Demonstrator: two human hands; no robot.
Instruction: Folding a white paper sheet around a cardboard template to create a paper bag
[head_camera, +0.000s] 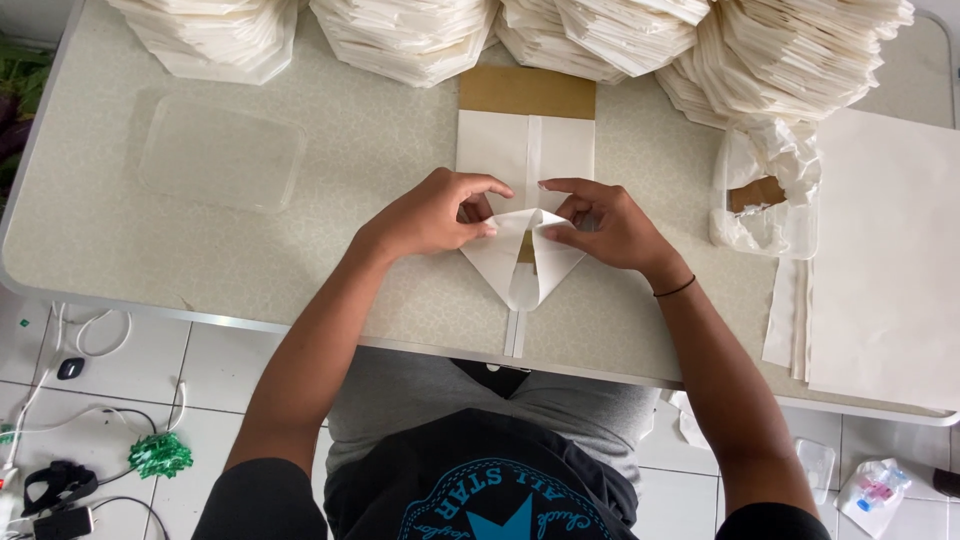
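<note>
both hands pinching the folded end of a white paper bag (524, 190). left hand (432, 215) has thumb and fingertips closed on the left flap of the fold; right hand (605, 228) has thumb and forefinger closed on the right flap, a thin black band on that wrist. the two flaps meet in a downward point, roughly a triangle, toward 6 o'clock, close to the near table edge.

the bag lies flat at the middle of the pale speckled table (300, 250), long axis running 12 to 6. its far end shows a brown cardboard strip (527, 92) at 12 o'clock from the hands. a narrow white tail of the bag runs out over the near edge at 6.

at 12, across the whole far edge, fanned stacks of finished white bags (410, 40), leaning on each other. at 9 to 10 from the hands, well apart, a clear plastic lid or tray (222, 155), lying flat. at 3, near the right hand, a clear tub (765, 200) stuffed with crumpled white paper and a brown scrap. beyond it at 3 to 4, a pile of flat cream sheets (890, 260), touching the tub's side.

floor at 7 to 8: white cables, a green ribbon bow (160, 455).
</note>
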